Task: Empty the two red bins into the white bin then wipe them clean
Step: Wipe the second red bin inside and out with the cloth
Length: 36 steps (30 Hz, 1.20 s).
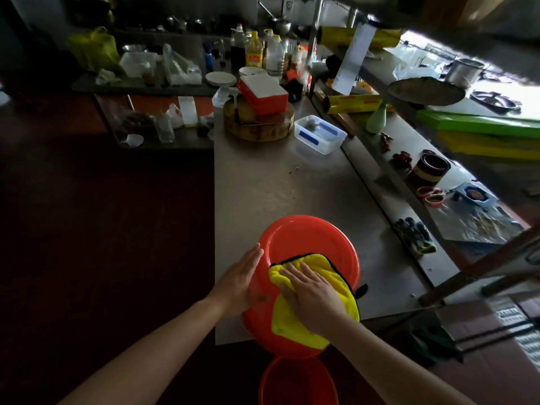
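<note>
Dark kitchen all around you, with a long grey steel table (292, 185) running from near to far.

Far on the left, a crinkly yellow plastic bag (93, 51) sits on a messy counter. Right of it, at the far end, stands a group of tall bottles (253, 51), one with yellow oil.

Near you, your left hand (242, 276) lies flat on the left side of a round red plastic bin (309, 232). Your fingers are straight and loose, not curled around anything. The bin is on the near edge of the table, turned so its round bottom faces up at you. It hangs a little over the edge.

A fluffy yellow cloth with a black edge (321, 270) lies on the bin's bottom and down its near side. Your right hand (309, 296) presses flat on the cloth with fingers spread out.

Just below, off the table and very near you, is a second round red bin (295, 381).

Farther up the table sits a thick round wooden chopping block (257, 130) with a red and white box (263, 96) on top. Just right of it is a clear plastic box (320, 134) with blue bits inside.

On the right, a narrow steel shelf holds a pale green bottle (377, 118), a dark round tin (432, 169) and orange scissors (432, 195).
</note>
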{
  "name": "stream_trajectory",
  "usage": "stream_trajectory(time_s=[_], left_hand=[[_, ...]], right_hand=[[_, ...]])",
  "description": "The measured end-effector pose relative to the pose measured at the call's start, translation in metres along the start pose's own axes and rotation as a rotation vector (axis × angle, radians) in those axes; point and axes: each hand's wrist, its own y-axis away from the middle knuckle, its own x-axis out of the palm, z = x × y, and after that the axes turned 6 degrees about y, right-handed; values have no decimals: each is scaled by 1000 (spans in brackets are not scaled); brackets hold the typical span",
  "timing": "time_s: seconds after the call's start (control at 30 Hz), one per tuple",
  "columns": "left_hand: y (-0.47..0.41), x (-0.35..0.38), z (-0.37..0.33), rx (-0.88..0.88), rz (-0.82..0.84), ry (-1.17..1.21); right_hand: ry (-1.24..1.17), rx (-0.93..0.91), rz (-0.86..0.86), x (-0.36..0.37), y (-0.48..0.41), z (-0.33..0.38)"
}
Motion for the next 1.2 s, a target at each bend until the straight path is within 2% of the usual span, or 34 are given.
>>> stream_trajectory(time_s=[0.17,0.3,0.43,0.57,0.63,0.7,0.8,0.9,1.0,1.2], left_hand=[[-4,-3,3,31,-21,56],[-6,-7,-2,61,-10,70],[-3,-10,-7,124,-70,192],[-3,-10,-8,93,-82,200],[-3,-10,-9,64,-91,160],[-4,-8,-8,1,-74,21],[-4,-3,-9,-101,-4,-167],[-4,1,-10,-133,-4,-194],[-4,4,-10,-140,-15,-211],[-2,5,-10,-159,-29,-190]], right_hand=[[21,37,69,-10,-42,3],[-3,90,-6,-13,-68,8],[-29,65,-95,-14,-94,12],[31,19,-97,-17,-123,7],[51,2,-93,-20,-132,1],[46,19,-103,-24,-138,-10],[33,122,-136,-29,-140,-37],[-4,213,-131,-36,-135,-66],[-12,221,-119,-36,-124,-86],[205,199,-57,-30,-96,-102]])
